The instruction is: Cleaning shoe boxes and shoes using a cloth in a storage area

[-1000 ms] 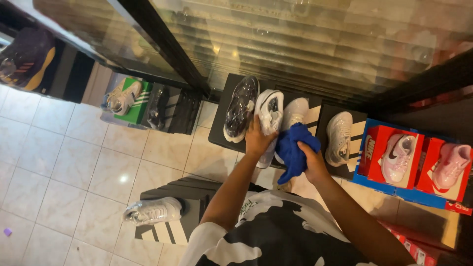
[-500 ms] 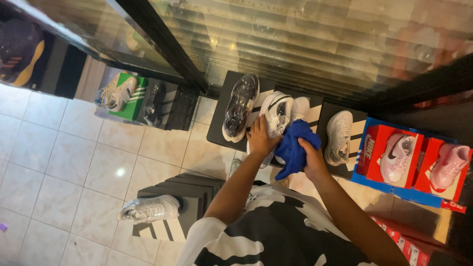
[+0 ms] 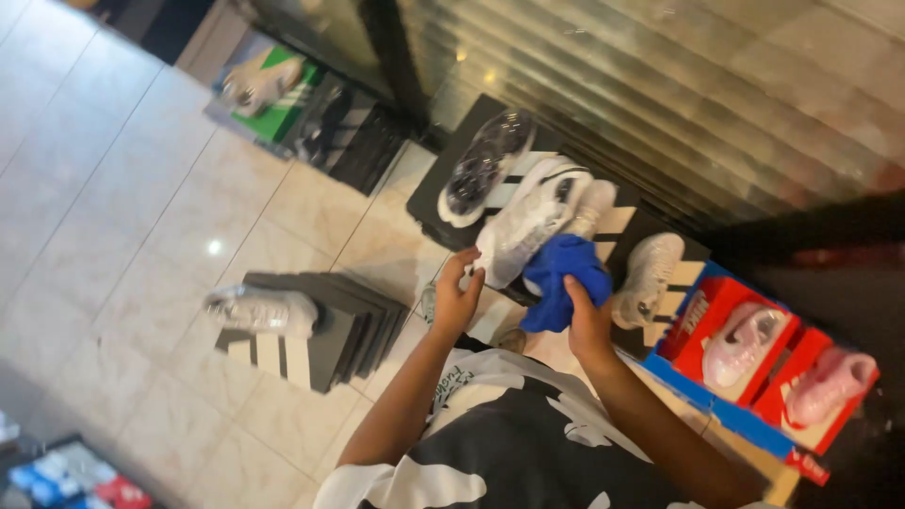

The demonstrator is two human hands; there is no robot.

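Left hand point(image 3: 456, 300) is gripping the white sneaker point(image 3: 524, 226) by its heel; right hand point(image 3: 586, 319) is clutching the blue cloth point(image 3: 564, 279) against that sneaker, beside the black shoebox point(image 3: 436, 196).

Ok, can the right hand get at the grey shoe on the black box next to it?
Probably yes: the right hand, gripping a blue cloth, sits just beside the grey shoe, with nothing between them.
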